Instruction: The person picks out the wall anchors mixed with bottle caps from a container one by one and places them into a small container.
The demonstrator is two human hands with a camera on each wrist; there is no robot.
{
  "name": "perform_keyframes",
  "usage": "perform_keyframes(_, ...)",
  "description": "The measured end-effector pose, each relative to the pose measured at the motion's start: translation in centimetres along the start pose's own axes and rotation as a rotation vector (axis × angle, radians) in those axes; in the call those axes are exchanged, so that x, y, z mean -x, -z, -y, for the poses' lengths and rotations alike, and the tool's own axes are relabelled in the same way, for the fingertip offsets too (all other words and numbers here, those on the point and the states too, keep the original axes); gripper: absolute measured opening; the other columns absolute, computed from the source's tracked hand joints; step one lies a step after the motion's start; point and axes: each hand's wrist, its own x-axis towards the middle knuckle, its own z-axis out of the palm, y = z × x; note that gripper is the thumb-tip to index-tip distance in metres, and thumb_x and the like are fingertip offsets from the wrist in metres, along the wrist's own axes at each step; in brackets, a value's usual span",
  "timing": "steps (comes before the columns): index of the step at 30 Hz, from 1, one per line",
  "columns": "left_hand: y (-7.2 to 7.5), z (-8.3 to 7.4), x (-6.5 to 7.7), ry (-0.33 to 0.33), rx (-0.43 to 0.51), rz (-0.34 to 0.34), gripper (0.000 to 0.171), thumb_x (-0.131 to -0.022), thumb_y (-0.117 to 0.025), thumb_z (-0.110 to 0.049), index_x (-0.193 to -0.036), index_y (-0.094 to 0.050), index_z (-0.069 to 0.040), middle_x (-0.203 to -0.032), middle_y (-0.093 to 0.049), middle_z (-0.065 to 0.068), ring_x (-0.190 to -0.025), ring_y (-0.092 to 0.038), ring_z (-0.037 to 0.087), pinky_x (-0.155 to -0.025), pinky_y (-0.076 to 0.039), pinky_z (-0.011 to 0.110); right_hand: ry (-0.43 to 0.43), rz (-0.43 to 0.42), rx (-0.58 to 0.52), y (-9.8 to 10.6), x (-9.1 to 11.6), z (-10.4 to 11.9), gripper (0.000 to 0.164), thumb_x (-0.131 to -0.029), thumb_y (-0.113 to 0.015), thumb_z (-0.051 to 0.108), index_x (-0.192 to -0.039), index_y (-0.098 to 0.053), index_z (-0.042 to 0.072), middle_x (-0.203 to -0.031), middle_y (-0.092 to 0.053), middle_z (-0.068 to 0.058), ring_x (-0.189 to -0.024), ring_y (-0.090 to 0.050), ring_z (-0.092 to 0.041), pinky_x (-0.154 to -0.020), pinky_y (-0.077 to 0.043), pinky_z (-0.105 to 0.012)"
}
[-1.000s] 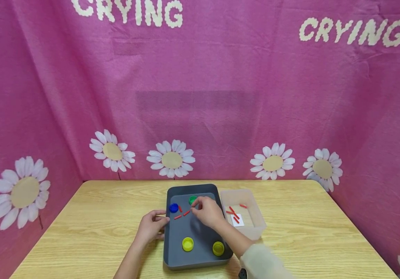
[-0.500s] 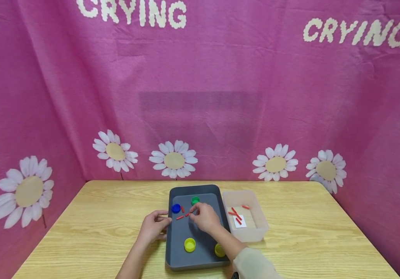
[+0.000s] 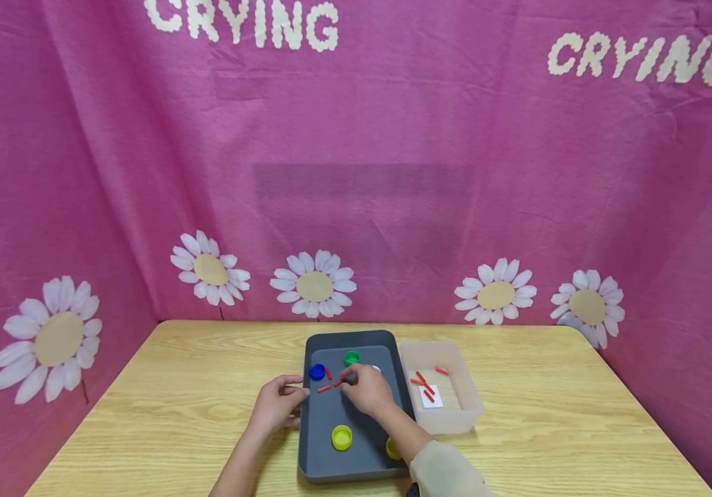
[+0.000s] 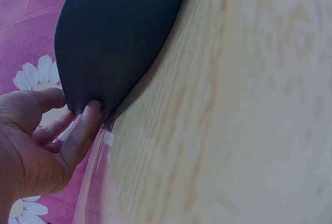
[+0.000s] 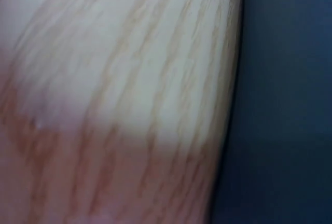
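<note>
My left hand (image 3: 274,406) holds the left side of the dark grey tray (image 3: 319,455). Fingers and thumb press on its wall in the left wrist view. Over the tray, my right hand (image 3: 368,390) pinches the end of a red stick (image 3: 339,382). Two more red sticks lie close by, one (image 3: 324,388) in front and one (image 3: 329,373) beside the blue cap (image 3: 317,372). A green cap (image 3: 352,357) sits behind my right hand, and a white cap (image 3: 376,368) is partly hidden by it. The right wrist view shows neither fingers nor sticks.
A translucent bin (image 3: 474,408) against the tray's right side contains several red sticks and a white square (image 3: 432,397). Nearer me in the tray are a yellow cap (image 3: 341,437) and another yellow cap (image 3: 392,449), partly covered by my forearm. A pink curtain (image 3: 362,207) hangs behind the wooden table (image 3: 536,393).
My right hand has lowered from near the green cap toward me and taken hold of the red stick. The white cap has come into sight. My left hand stays on the tray; the view has shifted slightly.
</note>
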Motion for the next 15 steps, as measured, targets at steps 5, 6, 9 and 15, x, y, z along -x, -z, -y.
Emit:
perform_keyframes(5,-0.03,0.02,-0.12,-0.005,0.009,-0.001,0.039,-0.087,-0.063,-0.011,-0.122,-0.054,0.005,-0.098,-0.065,0.018,-0.069,-0.063,0.015,-0.054,-0.056,0.031,0.011,-0.002,0.028,-0.12,-0.29,-0.15,0.018,-0.083,-0.068,0.014,-0.101,-0.069,0.011,-0.091,-0.067,-0.007,-0.073,-0.055,-0.017,-0.063,-0.049,-0.032)
perform_keyframes(6,-0.05,0.01,-0.13,-0.003,0.012,0.0,0.039,-0.087,-0.063,-0.011,-0.122,-0.054,0.005,-0.099,-0.064,0.017,-0.07,-0.063,0.015,-0.055,-0.056,0.031,0.011,0.001,0.035,-0.12,-0.33,-0.12,0.018,-0.083,-0.068,0.015,-0.101,-0.069,0.011,-0.092,-0.067,-0.007,-0.074,-0.056,-0.017,-0.064,-0.05,-0.032)
perform_keyframes(9,-0.11,0.02,-0.14,0.003,0.02,0.004,0.039,-0.088,-0.062,-0.011,-0.122,-0.054,0.005,-0.099,-0.064,0.017,-0.071,-0.063,0.016,-0.056,-0.057,0.032,0.011,0.021,0.066,-0.22,-0.42,-0.03,0.02,-0.084,-0.068,0.015,-0.103,-0.068,0.012,-0.097,-0.068,-0.007,-0.08,-0.058,-0.019,-0.068,-0.052,-0.036)
perform_keyframes(15,-0.05,0.08,-0.07,-0.004,0.04,0.003,0.04,-0.087,-0.063,-0.01,-0.122,-0.053,0.006,-0.099,-0.063,0.018,-0.071,-0.063,0.016,-0.054,-0.056,0.033,-0.001,0.072,0.107,-0.4,-0.5,0.21,0.025,-0.084,-0.068,0.018,-0.109,-0.068,0.014,-0.107,-0.068,-0.007,-0.094,-0.061,-0.024,-0.077,-0.052,-0.045)
